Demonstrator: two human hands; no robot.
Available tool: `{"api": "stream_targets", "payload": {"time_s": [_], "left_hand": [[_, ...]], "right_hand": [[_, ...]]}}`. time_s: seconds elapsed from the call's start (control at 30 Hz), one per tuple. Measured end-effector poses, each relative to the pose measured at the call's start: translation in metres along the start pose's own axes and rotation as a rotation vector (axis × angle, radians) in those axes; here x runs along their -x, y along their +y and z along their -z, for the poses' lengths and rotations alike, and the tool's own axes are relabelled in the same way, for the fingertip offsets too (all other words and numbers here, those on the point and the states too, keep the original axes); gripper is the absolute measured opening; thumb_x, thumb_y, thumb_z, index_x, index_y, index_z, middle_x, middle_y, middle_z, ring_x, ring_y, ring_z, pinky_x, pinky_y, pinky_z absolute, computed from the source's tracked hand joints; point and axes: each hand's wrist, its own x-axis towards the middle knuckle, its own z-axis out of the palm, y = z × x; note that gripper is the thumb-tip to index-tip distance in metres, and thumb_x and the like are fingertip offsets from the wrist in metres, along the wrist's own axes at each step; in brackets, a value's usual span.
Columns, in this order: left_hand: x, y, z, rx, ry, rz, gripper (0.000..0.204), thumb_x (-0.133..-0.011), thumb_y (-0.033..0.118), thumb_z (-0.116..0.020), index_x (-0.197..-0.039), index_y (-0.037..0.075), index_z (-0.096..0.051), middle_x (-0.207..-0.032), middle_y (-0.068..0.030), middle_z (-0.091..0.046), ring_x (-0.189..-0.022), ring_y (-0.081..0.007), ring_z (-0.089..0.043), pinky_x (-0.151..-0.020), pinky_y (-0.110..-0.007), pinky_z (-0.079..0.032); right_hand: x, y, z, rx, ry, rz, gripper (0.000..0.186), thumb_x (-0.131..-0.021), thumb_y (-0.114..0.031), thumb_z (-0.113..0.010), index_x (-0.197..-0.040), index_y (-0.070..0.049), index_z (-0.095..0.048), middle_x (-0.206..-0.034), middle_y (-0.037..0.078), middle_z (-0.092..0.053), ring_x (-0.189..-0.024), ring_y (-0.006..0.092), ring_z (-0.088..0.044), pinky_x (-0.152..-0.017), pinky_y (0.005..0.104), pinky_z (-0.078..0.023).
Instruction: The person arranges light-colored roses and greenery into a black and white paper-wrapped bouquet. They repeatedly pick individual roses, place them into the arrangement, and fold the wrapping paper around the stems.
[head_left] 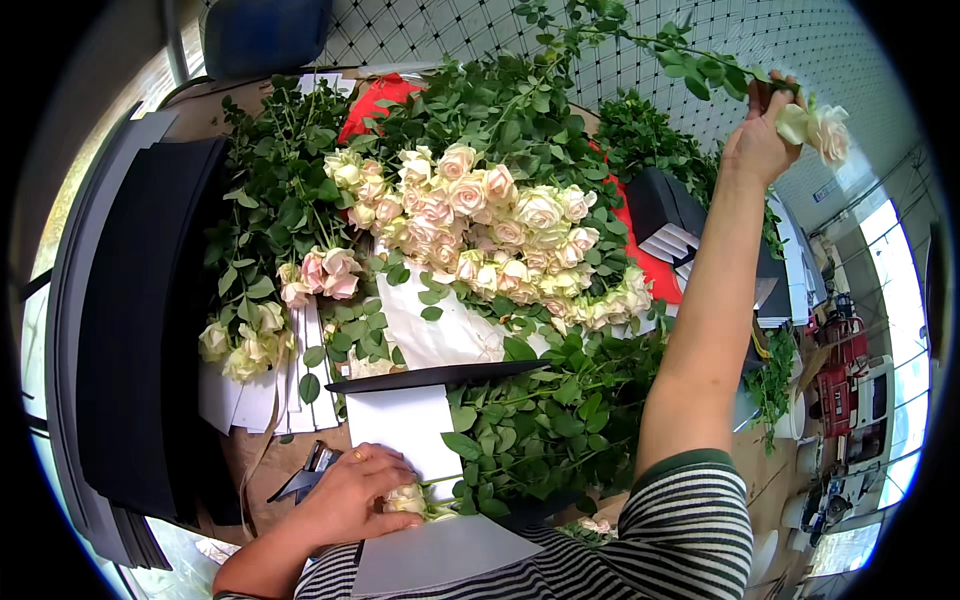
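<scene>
My right hand (765,140) is raised at the upper right, closed round the stem of a pale pink and cream rose (828,135) just below its bloom. The leafy stem (690,65) stretches away to the upper left. Low in front of me, my left hand (362,492) curls its thumb and fingers around a cream rose head (405,498) on a white card (405,425). A black strip (440,376) crosses the card's far end. Leafy stems (560,430) lie to the right of the left hand, and a grey sheet (445,555) lies nearest my body.
A large heap of pale roses (490,215) with green foliage covers the middle of the table. Pink roses (325,275) lie at its left. Black sheets (150,320) stand along the left side; a black box (665,205) stands at the right. A dark stapler-like tool (305,475) lies beside my left hand.
</scene>
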Motion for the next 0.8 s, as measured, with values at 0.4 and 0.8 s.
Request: {"api": "stream_targets", "payload": {"time_s": [0.4,0.8], "left_hand": [[-0.001,-0.004,0.001,-0.063,-0.062,-0.092,0.045,-0.073,0.035,-0.078,-0.101,0.002,-0.066,-0.098,-0.0123,-0.064,-0.099,-0.0310,-0.058,-0.088,-0.040,-0.046],[0.009,-0.007,-0.002,-0.077,-0.015,-0.027,0.043,-0.072,0.030,-0.078,-0.101,0.002,-0.064,-0.097,-0.0116,-0.064,-0.097,-0.0321,-0.056,-0.084,-0.041,-0.047]], "right_hand": [[-0.091,-0.122,0.063,0.359,-0.068,0.099,0.020,-0.098,-0.010,-0.050,-0.114,0.001,-0.057,-0.104,0.010,-0.062,-0.086,0.0171,-0.060,-0.079,0.0320,-0.050],[0.118,-0.197,-0.113,0.510,-1.411,0.528,0.022,-0.091,-0.004,-0.058,-0.113,-0.003,-0.063,-0.088,0.009,-0.069,-0.069,0.0152,-0.066,-0.057,0.0253,-0.050]]}}
